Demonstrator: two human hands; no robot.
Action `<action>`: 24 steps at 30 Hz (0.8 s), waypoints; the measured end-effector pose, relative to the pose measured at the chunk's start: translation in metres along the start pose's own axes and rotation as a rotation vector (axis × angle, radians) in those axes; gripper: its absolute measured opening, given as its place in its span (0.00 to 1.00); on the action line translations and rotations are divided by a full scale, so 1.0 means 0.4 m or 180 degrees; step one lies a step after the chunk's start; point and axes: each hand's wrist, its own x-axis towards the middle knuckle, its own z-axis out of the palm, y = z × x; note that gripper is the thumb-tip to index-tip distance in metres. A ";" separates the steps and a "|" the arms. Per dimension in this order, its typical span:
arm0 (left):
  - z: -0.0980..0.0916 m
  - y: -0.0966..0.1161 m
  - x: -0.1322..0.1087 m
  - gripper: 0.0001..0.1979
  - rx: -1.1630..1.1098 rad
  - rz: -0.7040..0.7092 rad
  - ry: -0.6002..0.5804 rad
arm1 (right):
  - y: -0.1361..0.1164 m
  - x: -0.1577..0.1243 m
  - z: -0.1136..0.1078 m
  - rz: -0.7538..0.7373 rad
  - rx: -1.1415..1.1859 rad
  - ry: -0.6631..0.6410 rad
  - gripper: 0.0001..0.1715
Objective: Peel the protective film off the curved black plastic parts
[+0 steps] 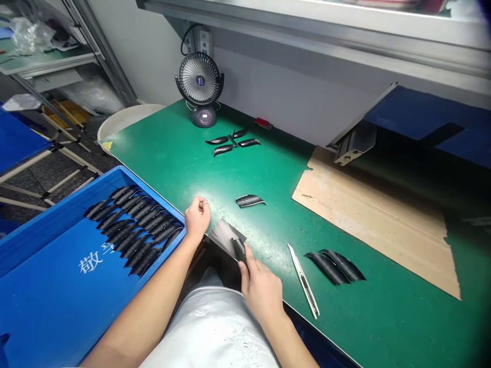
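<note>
My right hand (263, 286) pinches a black curved blade (238, 249) between thumb and fingers and holds it against a grey sheet (226, 234), which looks like sandpaper, at the table's front edge. My left hand (197, 217) is curled into a loose fist just left of the sheet, beside the blue tray; nothing shows in it. Beyond the sheet lies a single black curved blade (250, 200). To the right are a white-handled utility knife (305, 283) and a few overlapping black curved blades (337, 267).
A blue tray (49, 306) at left holds rows of black blades (141, 225). On the green table (164, 148) are a fan (199, 84), several propeller-like black pieces (233, 143), a red object (263, 122) and cardboard (379, 225). A shelf (307, 36) overhangs the back.
</note>
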 end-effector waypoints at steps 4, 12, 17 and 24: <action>-0.001 0.005 -0.002 0.05 0.0004 0.0018 -0.0013 | -0.037 0.043 0.010 -0.0110 -0.0202 0.0127 0.31; -0.005 0.008 -0.005 0.06 0.0006 -0.0013 0.0008 | -0.040 0.012 0.029 -0.0463 -0.0559 0.0310 0.39; -0.001 0.007 -0.004 0.05 0.0028 -0.0006 0.0030 | -0.039 0.026 0.014 -0.0230 -0.0103 0.0112 0.30; 0.000 0.005 -0.001 0.05 0.0046 0.0003 0.0012 | -0.003 0.070 -0.034 0.0453 0.0309 -0.0381 0.25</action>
